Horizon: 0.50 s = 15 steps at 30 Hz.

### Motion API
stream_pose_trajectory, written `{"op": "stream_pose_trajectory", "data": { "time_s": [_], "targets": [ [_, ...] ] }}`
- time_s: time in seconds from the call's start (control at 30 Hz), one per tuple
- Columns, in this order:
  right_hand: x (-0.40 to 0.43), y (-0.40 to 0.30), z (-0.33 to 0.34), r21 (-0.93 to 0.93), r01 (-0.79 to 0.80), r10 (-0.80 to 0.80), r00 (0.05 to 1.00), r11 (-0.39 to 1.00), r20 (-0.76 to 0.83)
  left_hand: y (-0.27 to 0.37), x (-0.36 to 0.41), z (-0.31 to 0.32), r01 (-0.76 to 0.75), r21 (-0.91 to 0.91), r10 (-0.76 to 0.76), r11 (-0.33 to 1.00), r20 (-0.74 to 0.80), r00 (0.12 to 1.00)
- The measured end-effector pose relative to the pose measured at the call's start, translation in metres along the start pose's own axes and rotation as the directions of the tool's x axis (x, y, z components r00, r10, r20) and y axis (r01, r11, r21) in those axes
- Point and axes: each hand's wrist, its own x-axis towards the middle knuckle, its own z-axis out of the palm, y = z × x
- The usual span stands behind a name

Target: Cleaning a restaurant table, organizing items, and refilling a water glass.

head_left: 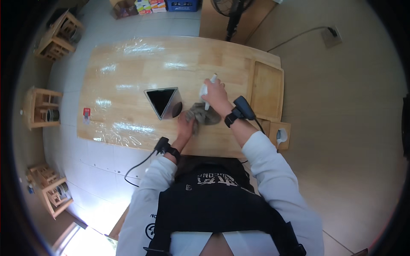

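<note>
My left hand (185,124) grips one end of a grey-brown cloth (208,116) that lies bunched on a wooden table (134,73). Just above the cloth, my right hand (218,94) is wrapped around a white bottle (203,91), which looks like a spray bottle; my fingers cover much of it. One slim white end of the bottle overlaps the cloth in the view, and whether they touch I cannot tell. Left of the cloth stands a triangular box (171,104) with a metal-coloured rim, a black face and a dark oval on its side.
A wooden tray (267,91) lies along the table's right end, with a wooden tissue box (282,136) below it. Clear film glares on the tabletop, and a small red card (86,116) lies far left. Beyond the table are a black fan (235,19) and wooden stools (45,108).
</note>
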Motion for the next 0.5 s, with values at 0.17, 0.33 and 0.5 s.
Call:
{"op": "stream_pose_trajectory", "data": {
  "time_s": [0.17,0.33,0.5],
  "targets": [
    [-0.02,0.031,-0.035,0.084,0.181,-0.181,0.983,0.98,-0.006,0.04,0.015,-0.001,0.591,-0.793,-0.323,0.151,0.525,0.787],
    [-0.049,0.002,-0.08,0.118,0.322,-0.331,0.942,0.939,0.06,0.101,0.029,0.01,0.635,-0.763,-0.072,-0.124,0.645,0.761],
    [-0.05,0.036,-0.124,0.244,0.355,-0.372,0.928,0.903,0.026,0.097,0.015,0.027,0.744,-0.658,-0.031,-0.112,0.751,0.66]
  ]
}}
